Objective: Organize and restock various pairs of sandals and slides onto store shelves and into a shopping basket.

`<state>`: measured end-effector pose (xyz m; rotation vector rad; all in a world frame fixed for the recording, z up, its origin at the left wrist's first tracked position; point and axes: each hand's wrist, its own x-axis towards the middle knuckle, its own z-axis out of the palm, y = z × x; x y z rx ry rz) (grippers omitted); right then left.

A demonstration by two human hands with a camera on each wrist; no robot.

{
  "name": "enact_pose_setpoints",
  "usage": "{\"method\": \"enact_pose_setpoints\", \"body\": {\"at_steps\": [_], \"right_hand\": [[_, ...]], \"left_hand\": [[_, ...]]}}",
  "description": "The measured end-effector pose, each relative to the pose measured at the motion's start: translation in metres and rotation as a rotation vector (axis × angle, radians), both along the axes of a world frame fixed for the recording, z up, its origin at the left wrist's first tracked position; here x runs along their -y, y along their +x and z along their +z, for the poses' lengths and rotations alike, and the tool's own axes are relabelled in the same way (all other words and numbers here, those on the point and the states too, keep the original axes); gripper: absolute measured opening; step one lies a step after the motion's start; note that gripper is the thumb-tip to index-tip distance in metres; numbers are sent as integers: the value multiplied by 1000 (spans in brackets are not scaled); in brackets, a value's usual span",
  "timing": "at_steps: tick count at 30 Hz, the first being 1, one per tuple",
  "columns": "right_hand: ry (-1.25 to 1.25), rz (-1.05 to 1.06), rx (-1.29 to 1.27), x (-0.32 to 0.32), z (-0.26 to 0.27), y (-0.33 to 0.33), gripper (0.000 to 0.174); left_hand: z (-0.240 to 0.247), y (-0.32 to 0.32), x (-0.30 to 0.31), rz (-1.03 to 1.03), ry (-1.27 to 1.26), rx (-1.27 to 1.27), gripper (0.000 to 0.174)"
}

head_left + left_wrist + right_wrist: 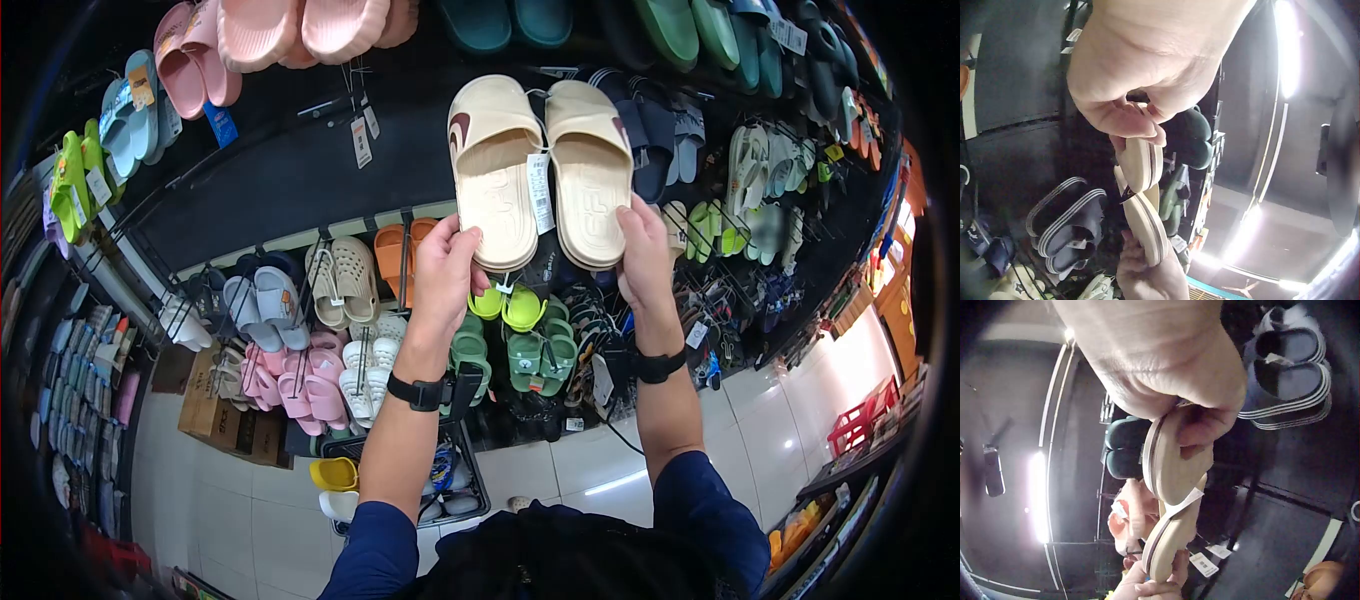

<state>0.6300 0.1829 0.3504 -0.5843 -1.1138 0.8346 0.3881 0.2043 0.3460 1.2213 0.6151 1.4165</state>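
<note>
A pair of cream slide sandals [503,195] is held up side by side in front of the black display wall, soles edge-on in both wrist views. My left hand [447,268] grips the heel end of the left slide, thumb on the footbed and fingers beneath. The right slide [590,190] is pinched at its outer heel edge by my right hand [646,258]. A dark red mark shows on the left slide's strap. Between the two hangs a white price tag [540,192], and a thin tie links the straps.
Pink slides [340,25] hang above on the left, green ones [668,30] above on the right. Below are beige clogs [343,280], lime clogs [522,308] and green sandals [541,357] on hooks. A black crate [487,497] and a cardboard box [215,410] stand on the tiled floor.
</note>
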Motion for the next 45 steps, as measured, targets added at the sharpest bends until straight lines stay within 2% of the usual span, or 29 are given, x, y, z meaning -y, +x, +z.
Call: {"method": "enact_pose_setpoints", "body": {"at_steps": [3,4,8,12,16,18,22,24,25,29,31,33,34,36,38,39,41,42,44,45], "right_hand": [[-23,-20,-36,-38,-16,-1,42],[-126,5,111,-40,-17,7,42],[-185,-71,-11,-80,-14,-3,46],[-204,-115,14,-135,-21,3,50],[-269,-100,-17,-162,-22,5,50],[-287,-62,-85,-176,-28,7,52],[-274,4,-94,-199,-47,14,55],[-277,43,-86,-196,-54,14,58],[-282,84,-84,-194,-58,12,61],[-297,20,11,-187,-76,10,64],[-309,40,27,-174,-76,2,63],[-278,58,128,-153,-75,2,57],[-255,110,261,-130,-79,-3,49],[-215,144,334,-96,-72,-9,43],[-226,296,448,-65,-82,-31,40],[-176,289,473,-65,-86,-30,40],[-195,520,683,-34,-105,-48,41],[-235,589,647,-23,-111,-47,43],[-315,824,676,-7,-135,-75,47],[-304,830,686,-7,-139,-76,48]], "left_hand": [[-14,7,-27,27,-21,-51,32],[-15,10,-33,45,-36,-84,33],[-22,23,-71,116,-66,-152,35],[-17,38,-105,200,-158,-97,42],[-17,43,-140,272,-199,-91,50],[-16,44,-154,260,-234,-107,60],[-33,48,-180,253,-208,-87,65],[-42,49,-184,140,-242,9,73],[-48,53,-179,126,-252,-12,81],[-53,52,-153,70,-250,-121,76],[-58,45,-141,91,-272,-93,71],[-60,40,-124,64,-185,-168,64],[-73,27,-99,60,-65,-245,57],[-69,18,-66,-5,-53,-313,51],[-99,-17,-27,-54,-36,-320,49],[-94,-17,-22,-34,-33,-354,48],[-123,-54,31,-119,-80,-379,48],[-118,-55,35,-111,-69,-383,46],[-155,-86,82,-26,-144,-415,44],[-156,-88,86,-17,-171,-428,44]]}}
